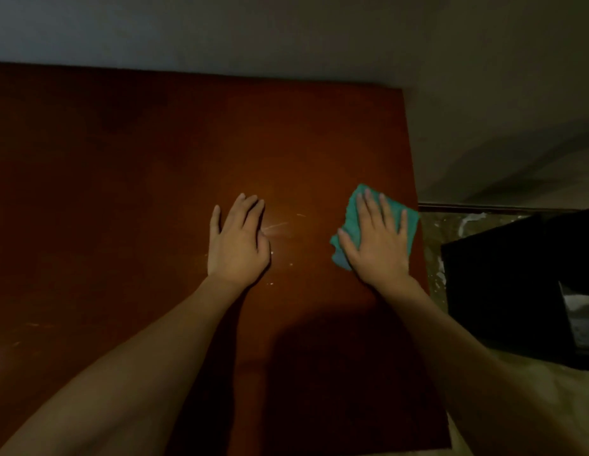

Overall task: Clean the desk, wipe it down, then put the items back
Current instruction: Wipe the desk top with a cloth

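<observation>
Pressing down with flat, straight fingers, your right hand point(377, 238) lay on top of the teal cloth point(350, 222), which sat on the reddish-brown desk point(138, 176) close to its right edge. You did not have the cloth gripped: your fingers point(368, 205) were spread and extended across it, with the thumb reaching out to the left over the cloth's lower corner, and teal fabric showed beyond your fingertips, to the right of your little finger and under your thumb. Your left hand point(238, 241) rested palm down on the bare wood, well apart from the cloth and to its left, with its fingers straight and close together and holding nothing. Between your two hands the surface carried a few pale scratches and small white specks point(276, 227), the nearest just beside your left hand. Both of your bare forearms reached in from the lower edge of the view. Your shadow fell dark over the near part of the desk. A pale wall point(286, 34) ran along the far edge, and off the right side a black box-like object point(503, 284) stood on the mottled floor point(431, 232); what it was I could not tell in the dim light.
</observation>
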`<move>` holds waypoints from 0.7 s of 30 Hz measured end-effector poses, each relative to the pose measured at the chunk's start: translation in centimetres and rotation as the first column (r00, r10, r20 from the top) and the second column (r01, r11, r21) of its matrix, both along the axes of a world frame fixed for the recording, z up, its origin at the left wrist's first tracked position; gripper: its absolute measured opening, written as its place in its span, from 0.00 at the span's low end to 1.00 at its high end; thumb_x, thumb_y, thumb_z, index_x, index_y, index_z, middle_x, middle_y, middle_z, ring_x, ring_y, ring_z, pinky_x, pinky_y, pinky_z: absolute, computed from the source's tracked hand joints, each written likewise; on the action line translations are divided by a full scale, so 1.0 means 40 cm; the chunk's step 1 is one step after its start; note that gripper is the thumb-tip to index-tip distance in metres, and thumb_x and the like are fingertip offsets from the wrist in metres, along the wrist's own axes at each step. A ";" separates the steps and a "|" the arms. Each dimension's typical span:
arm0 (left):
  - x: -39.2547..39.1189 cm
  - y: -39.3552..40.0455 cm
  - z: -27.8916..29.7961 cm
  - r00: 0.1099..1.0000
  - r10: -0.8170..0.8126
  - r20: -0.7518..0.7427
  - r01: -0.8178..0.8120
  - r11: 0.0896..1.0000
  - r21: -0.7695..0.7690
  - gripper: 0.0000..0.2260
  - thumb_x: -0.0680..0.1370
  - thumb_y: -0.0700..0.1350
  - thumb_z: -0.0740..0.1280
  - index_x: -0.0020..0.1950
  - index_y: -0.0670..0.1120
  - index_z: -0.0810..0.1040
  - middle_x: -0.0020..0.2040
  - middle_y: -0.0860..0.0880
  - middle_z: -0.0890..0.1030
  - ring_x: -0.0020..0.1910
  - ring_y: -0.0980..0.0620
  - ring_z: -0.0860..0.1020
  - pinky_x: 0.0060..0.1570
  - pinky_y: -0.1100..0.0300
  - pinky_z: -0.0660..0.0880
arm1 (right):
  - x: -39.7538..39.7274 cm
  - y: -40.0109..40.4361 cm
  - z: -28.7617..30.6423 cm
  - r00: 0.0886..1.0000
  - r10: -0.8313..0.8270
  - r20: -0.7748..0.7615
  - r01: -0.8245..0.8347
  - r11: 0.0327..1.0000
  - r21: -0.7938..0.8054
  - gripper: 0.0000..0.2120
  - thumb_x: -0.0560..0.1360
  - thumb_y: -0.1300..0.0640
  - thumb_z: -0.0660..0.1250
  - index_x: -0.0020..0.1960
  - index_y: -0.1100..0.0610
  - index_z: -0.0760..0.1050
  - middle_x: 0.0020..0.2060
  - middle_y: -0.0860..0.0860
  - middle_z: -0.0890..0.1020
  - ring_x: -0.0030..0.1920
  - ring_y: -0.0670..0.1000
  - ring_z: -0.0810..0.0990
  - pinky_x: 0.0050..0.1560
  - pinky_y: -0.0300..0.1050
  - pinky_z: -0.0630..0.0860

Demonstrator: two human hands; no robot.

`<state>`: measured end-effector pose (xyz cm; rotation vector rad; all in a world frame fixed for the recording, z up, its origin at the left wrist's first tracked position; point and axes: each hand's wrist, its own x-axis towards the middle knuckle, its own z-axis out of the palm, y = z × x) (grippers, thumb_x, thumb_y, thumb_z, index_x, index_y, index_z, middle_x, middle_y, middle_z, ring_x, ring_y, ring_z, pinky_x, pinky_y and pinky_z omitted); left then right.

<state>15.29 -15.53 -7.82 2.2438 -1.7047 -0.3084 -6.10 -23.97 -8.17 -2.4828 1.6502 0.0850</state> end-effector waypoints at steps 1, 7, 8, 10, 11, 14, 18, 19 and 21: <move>0.004 -0.011 -0.002 1.000 0.014 -0.006 -0.014 1.000 -0.006 0.25 0.75 0.47 0.52 0.72 0.43 0.66 0.72 0.47 0.67 0.75 0.52 0.57 0.73 0.48 0.44 | 0.039 -0.033 0.001 0.996 -0.092 0.018 0.092 0.996 0.001 0.35 0.78 0.36 0.44 0.78 0.55 0.46 0.77 0.50 0.49 0.77 0.53 0.43 0.72 0.58 0.37; 0.016 -0.029 -0.009 1.000 0.012 -0.015 -0.012 1.000 -0.013 0.25 0.75 0.46 0.55 0.72 0.44 0.66 0.72 0.48 0.67 0.75 0.52 0.58 0.73 0.48 0.46 | 0.222 -0.097 -0.001 0.999 0.031 0.011 -0.032 0.999 0.044 0.34 0.80 0.38 0.46 0.78 0.54 0.41 0.77 0.49 0.44 0.77 0.53 0.39 0.71 0.60 0.34; 0.018 -0.033 -0.009 1.000 0.013 -0.008 -0.013 1.000 -0.006 0.25 0.75 0.46 0.55 0.72 0.44 0.66 0.72 0.48 0.66 0.75 0.52 0.57 0.73 0.48 0.45 | 0.228 -0.084 -0.003 0.994 0.109 0.013 -0.109 0.994 0.029 0.34 0.79 0.38 0.45 0.78 0.54 0.41 0.77 0.49 0.45 0.77 0.53 0.40 0.71 0.60 0.34; 0.020 -0.041 -0.009 1.000 0.008 -0.001 -0.008 1.000 0.006 0.25 0.75 0.47 0.54 0.73 0.45 0.65 0.73 0.49 0.65 0.75 0.53 0.56 0.73 0.48 0.45 | 0.216 -0.051 -0.006 0.966 0.258 0.019 -0.258 0.966 0.006 0.34 0.77 0.36 0.42 0.78 0.53 0.44 0.77 0.49 0.49 0.77 0.53 0.43 0.72 0.59 0.35; 0.021 -0.044 -0.009 1.000 0.003 0.000 -0.003 1.000 0.006 0.25 0.75 0.47 0.54 0.73 0.45 0.65 0.73 0.48 0.65 0.75 0.52 0.56 0.73 0.48 0.45 | 0.198 -0.038 -0.007 0.945 0.326 0.018 -0.326 0.945 0.011 0.35 0.76 0.36 0.42 0.78 0.53 0.47 0.77 0.49 0.51 0.77 0.53 0.45 0.72 0.59 0.36; 0.024 -0.045 -0.010 1.000 -0.005 0.009 0.005 1.000 -0.002 0.25 0.75 0.47 0.54 0.72 0.44 0.66 0.72 0.48 0.67 0.75 0.51 0.58 0.72 0.47 0.45 | 0.121 -0.026 -0.016 0.878 0.478 -0.020 -0.478 0.878 0.027 0.34 0.77 0.37 0.46 0.76 0.54 0.56 0.75 0.50 0.60 0.76 0.53 0.54 0.72 0.57 0.41; 0.034 -0.072 -0.008 1.000 -0.026 0.016 0.026 0.999 -0.020 0.27 0.74 0.50 0.49 0.71 0.44 0.68 0.71 0.47 0.68 0.74 0.51 0.59 0.72 0.47 0.46 | 0.066 -0.081 -0.008 0.930 0.366 -0.004 -0.366 0.930 0.046 0.36 0.75 0.35 0.44 0.77 0.53 0.52 0.76 0.49 0.56 0.76 0.49 0.47 0.72 0.53 0.36; 0.040 -0.081 -0.009 1.000 -0.020 0.003 0.020 1.000 -0.024 0.27 0.74 0.50 0.49 0.71 0.44 0.68 0.71 0.48 0.68 0.74 0.51 0.59 0.72 0.48 0.45 | 0.066 -0.098 -0.007 0.951 0.310 -0.004 -0.310 0.950 0.047 0.36 0.74 0.34 0.42 0.77 0.52 0.50 0.77 0.48 0.54 0.76 0.48 0.45 0.72 0.53 0.35; 0.050 -0.100 -0.010 1.000 -0.003 -0.004 0.003 0.999 -0.034 0.27 0.74 0.49 0.50 0.71 0.44 0.68 0.71 0.48 0.68 0.74 0.52 0.60 0.72 0.49 0.46 | 0.078 -0.140 -0.007 0.982 0.187 0.006 -0.187 0.982 0.014 0.37 0.74 0.34 0.42 0.78 0.52 0.49 0.77 0.48 0.52 0.77 0.50 0.45 0.73 0.55 0.37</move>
